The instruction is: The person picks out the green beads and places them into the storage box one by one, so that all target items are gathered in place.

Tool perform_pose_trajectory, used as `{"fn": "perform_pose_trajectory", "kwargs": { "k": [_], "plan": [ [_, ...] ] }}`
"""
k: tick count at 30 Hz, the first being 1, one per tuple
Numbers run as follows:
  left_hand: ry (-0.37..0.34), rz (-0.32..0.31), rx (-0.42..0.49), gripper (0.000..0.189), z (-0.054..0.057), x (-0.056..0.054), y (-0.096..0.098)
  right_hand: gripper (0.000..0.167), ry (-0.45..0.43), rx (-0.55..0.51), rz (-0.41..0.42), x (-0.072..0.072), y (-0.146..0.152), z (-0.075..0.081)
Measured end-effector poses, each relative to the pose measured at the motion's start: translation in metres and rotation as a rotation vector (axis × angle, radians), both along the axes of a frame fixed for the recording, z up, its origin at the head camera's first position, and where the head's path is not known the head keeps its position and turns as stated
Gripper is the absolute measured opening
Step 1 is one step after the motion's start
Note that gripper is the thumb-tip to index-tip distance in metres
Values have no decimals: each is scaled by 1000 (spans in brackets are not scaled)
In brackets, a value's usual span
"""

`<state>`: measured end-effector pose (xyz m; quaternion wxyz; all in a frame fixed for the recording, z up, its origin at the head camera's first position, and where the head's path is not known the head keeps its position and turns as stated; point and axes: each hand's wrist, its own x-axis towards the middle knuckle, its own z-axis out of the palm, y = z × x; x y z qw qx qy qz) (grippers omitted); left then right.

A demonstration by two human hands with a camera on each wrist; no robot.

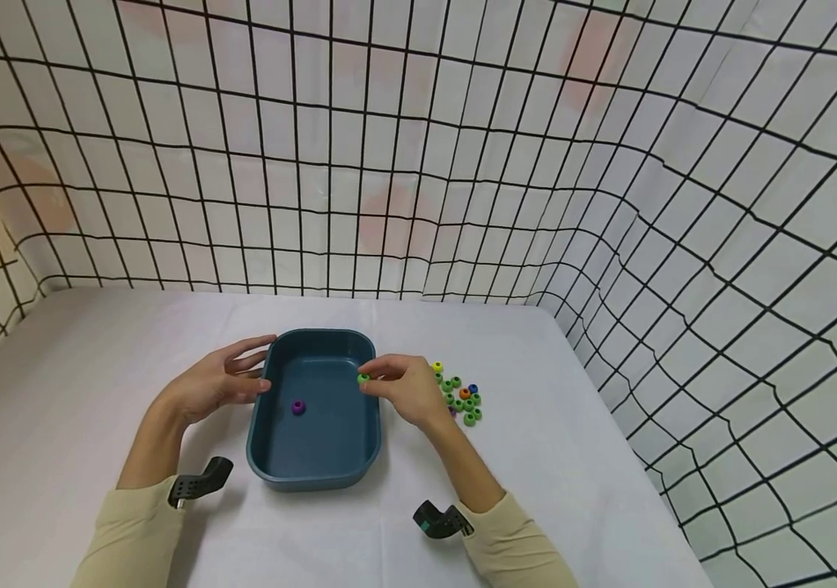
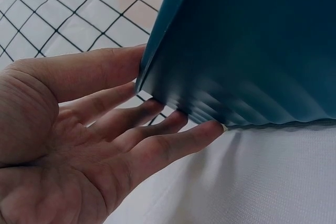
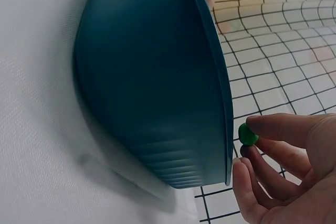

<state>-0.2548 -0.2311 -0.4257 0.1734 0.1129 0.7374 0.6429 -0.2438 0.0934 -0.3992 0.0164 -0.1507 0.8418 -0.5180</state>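
A dark blue rectangular tray [image 1: 318, 449] stands on the white cloth, with a purple bead [image 1: 298, 407] lying inside it. My left hand [image 1: 214, 382] is at the tray's left side, thumb at the rim and the other fingers extended against the outer wall, as the left wrist view shows. Between thumb and fingertips, my right hand [image 1: 412, 390] pinches a green bead [image 3: 248, 135]. In the head view that bead overlaps the tray's right rim, and the right wrist view shows it just beside the rim.
Right of the tray lies a loose group of beads [image 1: 458, 404], mostly green, with yellow, orange, blue and purple among them. My right forearm reaches past their near side. A black wire grid [image 1: 389, 175] rises behind the table and along both sides.
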Motion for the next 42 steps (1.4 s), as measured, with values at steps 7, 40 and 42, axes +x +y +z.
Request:
{"fn": "perform_pose_trajectory", "kwargs": {
  "k": [7,40,42],
  "plan": [
    [-3,2,4,87,0,1,0,22,-10,1,11,-1,3,0],
    [-6,-7,7,90,-1,0,0,30,-224,-1,-310,-37,146,-16],
    [0,-9,6,90,-1,0,0,29,-248,-9,-310,-39,150,-20]
  ]
}}
